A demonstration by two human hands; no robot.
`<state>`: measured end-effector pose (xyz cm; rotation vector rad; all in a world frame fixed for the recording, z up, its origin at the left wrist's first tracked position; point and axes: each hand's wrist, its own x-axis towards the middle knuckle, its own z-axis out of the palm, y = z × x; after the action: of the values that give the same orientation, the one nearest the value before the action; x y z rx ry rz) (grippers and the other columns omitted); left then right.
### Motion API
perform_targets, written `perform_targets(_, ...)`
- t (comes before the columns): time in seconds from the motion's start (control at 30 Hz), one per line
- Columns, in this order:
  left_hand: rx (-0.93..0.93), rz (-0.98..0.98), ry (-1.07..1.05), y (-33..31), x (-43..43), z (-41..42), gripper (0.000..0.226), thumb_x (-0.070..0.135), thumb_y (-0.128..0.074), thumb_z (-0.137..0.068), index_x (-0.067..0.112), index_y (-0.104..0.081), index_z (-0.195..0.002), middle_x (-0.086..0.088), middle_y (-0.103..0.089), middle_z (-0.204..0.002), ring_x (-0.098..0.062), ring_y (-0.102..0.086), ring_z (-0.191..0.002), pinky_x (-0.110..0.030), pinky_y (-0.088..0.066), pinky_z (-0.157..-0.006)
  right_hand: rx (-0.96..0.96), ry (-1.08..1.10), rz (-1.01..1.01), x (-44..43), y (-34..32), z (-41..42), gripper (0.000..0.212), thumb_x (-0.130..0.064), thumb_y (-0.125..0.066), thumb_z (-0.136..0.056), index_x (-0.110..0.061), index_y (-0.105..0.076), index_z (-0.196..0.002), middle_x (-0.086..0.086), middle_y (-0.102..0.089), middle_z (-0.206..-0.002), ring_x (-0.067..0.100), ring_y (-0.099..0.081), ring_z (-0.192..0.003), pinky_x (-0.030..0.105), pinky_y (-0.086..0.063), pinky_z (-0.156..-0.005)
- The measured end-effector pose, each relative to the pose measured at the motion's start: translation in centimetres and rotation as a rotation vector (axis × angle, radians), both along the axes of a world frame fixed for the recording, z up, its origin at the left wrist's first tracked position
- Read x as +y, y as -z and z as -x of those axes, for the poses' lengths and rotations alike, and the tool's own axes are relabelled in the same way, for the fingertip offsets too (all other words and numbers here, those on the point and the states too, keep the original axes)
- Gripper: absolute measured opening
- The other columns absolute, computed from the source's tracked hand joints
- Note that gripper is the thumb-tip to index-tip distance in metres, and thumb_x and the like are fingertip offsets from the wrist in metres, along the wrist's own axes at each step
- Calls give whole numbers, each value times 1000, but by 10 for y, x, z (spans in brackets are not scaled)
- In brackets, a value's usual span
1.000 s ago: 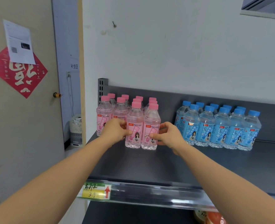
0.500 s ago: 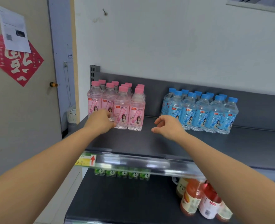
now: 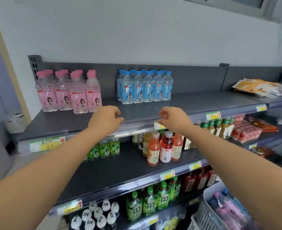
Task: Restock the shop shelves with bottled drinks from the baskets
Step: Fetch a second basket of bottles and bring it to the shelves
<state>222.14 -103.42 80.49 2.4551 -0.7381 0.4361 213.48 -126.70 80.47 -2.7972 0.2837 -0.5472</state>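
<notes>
Dark grey top shelf is backed by white wall. Left hand and right hand are held loosely curled, empty. Pink bottles are stood beyond and leftward of the left fingers, blue bottles beyond the right.

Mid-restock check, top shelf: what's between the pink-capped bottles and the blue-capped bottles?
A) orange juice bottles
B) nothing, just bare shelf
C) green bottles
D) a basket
B: only the dark surface of the top shelf shows in the gap between the pink-capped bottles and the blue-capped bottles.
</notes>
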Motion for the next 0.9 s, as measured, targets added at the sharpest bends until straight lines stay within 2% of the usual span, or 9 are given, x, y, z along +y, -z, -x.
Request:
perform_targets(0.17,14,-75,160,20,-56,43,27,31,-62,-88,15,-67,-109,-3,-67,-107,-25,-60,-100,-37,-49,-84,109,165,10,-35,19,74,28,-32,-63,-88,-17,-62,-112,3,-65,-113,24,-60,-102,35,-50,-85)
perform_targets(0.27,31,-128,247,36,-87,69,21,32,-61,-88,15,-67,-99,-4,-67,-97,-24,-60,-89,-35,-50,-74,167,240,-14,-58,36,116,29,-32,-63,-88,-16,-62,-112,4,-65,-111,24,-59,-100,36,-50,-83)
perform_targets(0.37,37,-204,341,57,-119,94,16,26,-60,-88,13,-66,-91,-5,-66,-89,-26,-62,-85,-40,-51,-73,245,313,-71,-81,57,158,29,-31,-62,-89,-16,-60,-114,3,-63,-112,24,-59,-99,39,-51,-85)
perform_targets(0.57,13,-370,537,109,-188,143,18,28,-57,-90,11,-60,-89,-5,-60,-87,-28,-59,-84,-37,-49,-68,336,468,-96,-125,101,233,29,-32,-62,-89,-19,-60,-115,1,-65,-111,22,-60,-98,39,-52,-84)
perform_targets(0.7,57,-421,606,145,-236,179,22,32,-57,-91,13,-63,-99,-5,-64,-96,-26,-62,-88,-39,-53,-73,380,537,-164,-156,129,276,29,-33,-62,-89,-17,-61,-114,2,-65,-111,23,-60,-99,38,-51,-84)
perform_targets(0.8,113,-440,645,172,-272,205,19,30,-57,-91,12,-61,-89,-3,-59,-82,-23,-58,-76,-37,-50,-66,439,558,-192,-185,152,304,27,-30,-60,-90,-18,-61,-115,2,-64,-116,23,-59,-105,34,-48,-87)
perform_targets(0.9,167,-466,670,201,-307,232,18,31,-57,-90,16,-55,-80,-1,-57,-82,-24,-59,-83,-34,-47,-67,479,592,-254,-215,178,332,27,-30,-64,-87,-18,-63,-112,1,-65,-116,22,-59,-107,32,-47,-87)
